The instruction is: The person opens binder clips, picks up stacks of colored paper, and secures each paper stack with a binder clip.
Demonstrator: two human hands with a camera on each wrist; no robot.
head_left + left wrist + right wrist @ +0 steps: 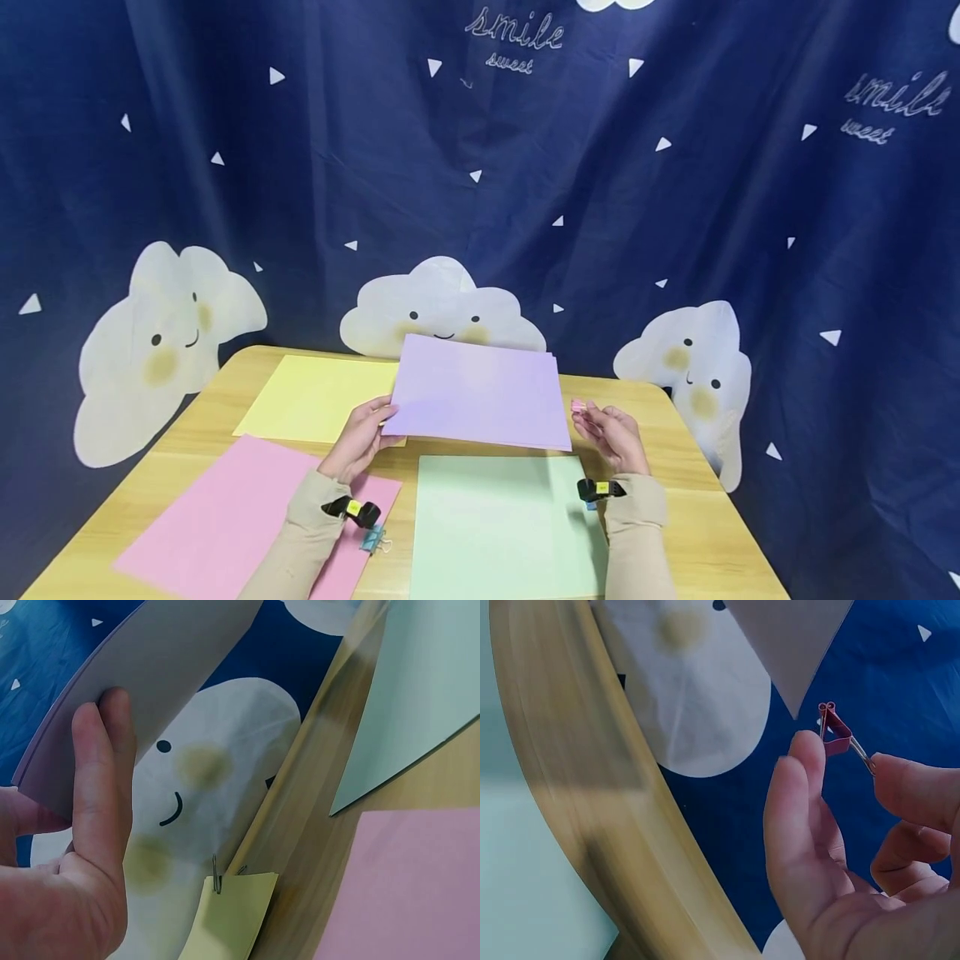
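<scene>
A small stack of light purple paper [480, 392] is held up over the table, tilted, by my left hand [363, 435]. That hand grips its left edge, thumb on one face and straight fingers against the other, as the left wrist view shows. Off the stack's right edge, my right hand [613, 435] pinches a pink binder clip [838, 739] by its wire handles, between thumb and fingertips. The clip is apart from the paper, near its lower right corner in the right wrist view.
Yellow paper [318, 400] lies at the back left, a clip's wire handles [217, 877] on its edge. Pink paper [225, 508] with a teal binder clip [371, 537] lies front left. Green paper [502, 525] lies in front; a blue clip [591, 505] shows partly beneath my right wrist.
</scene>
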